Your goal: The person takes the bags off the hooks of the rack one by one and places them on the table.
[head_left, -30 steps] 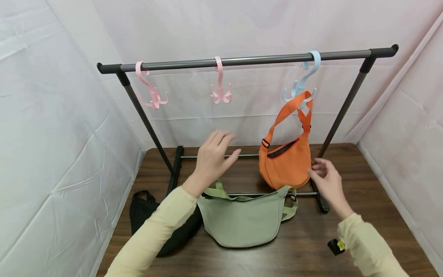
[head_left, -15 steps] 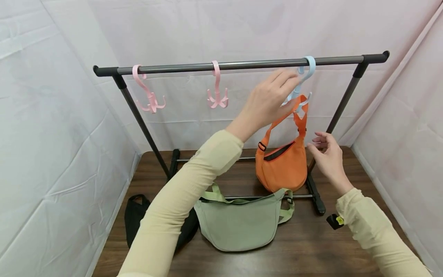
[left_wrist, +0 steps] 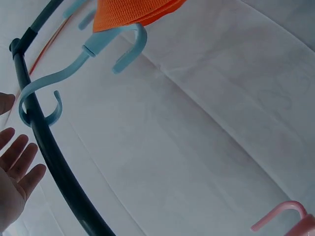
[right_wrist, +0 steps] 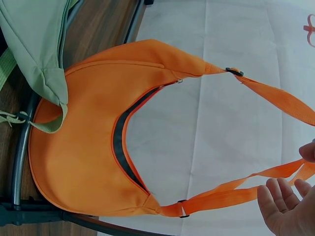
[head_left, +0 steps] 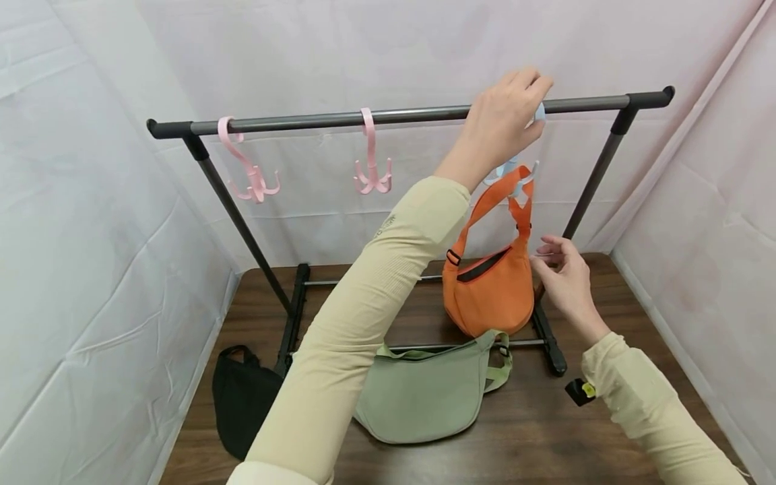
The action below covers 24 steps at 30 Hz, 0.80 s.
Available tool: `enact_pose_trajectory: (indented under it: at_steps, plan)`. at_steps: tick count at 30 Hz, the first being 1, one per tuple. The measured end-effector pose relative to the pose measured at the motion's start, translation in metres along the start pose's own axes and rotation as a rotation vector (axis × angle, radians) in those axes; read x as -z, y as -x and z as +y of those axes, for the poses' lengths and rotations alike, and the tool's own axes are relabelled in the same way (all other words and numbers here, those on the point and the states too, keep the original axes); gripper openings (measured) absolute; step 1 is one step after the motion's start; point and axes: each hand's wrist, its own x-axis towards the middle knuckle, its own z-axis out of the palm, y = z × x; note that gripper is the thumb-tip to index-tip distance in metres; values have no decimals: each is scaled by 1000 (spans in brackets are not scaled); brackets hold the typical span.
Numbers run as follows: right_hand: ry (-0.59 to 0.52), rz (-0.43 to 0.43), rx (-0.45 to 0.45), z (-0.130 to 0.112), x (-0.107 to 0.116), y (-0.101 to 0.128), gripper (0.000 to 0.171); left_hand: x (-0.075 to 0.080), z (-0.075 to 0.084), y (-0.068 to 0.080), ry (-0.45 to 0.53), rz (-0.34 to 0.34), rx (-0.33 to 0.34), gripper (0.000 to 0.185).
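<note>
An orange sling bag [head_left: 488, 296] [right_wrist: 83, 152] hangs by its strap [head_left: 485, 205] from a pale blue hook [left_wrist: 74, 69] on the dark rail [head_left: 364, 119] of a clothes rack. My left hand [head_left: 503, 121] [left_wrist: 15, 172] is raised to the rail at the hook's top, with its fingers straight and nothing gripped. My right hand [head_left: 560, 276] [right_wrist: 285, 206] hovers just right of the bag. Its relaxed fingers lie beside the lower strap without clasping it. A green sling bag [head_left: 430, 397] lies on the table under my left arm.
Two pink hooks [head_left: 248, 178] [head_left: 371, 168] hang empty on the rail's left half. A black bag [head_left: 242, 401] lies at the rack's left foot on the brown table [head_left: 606, 431]. A small black and yellow object [head_left: 578, 391] sits near my right sleeve. White sheets close off three sides.
My left hand rose from above the green bag to the rail at the blue hook. My right hand lifted from the orange bag's lower right side to its strap.
</note>
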Motion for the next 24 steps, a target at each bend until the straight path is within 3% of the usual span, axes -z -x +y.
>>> enact_pose_trajectory:
  at_steps: [6,10,20,24]
  plan:
    - [0,-33,-7,1,-10,-1,38,-5,-5,0,8,-92,62,32]
    - [-2,-29,23,-4,-12,-12,36,-4,-9,2,21,-98,78,28]
    - [3,41,76,-31,-1,-75,36,3,-8,4,33,-92,44,24]
    - [11,-1,99,-39,0,-95,37,5,-8,3,24,-101,41,25]
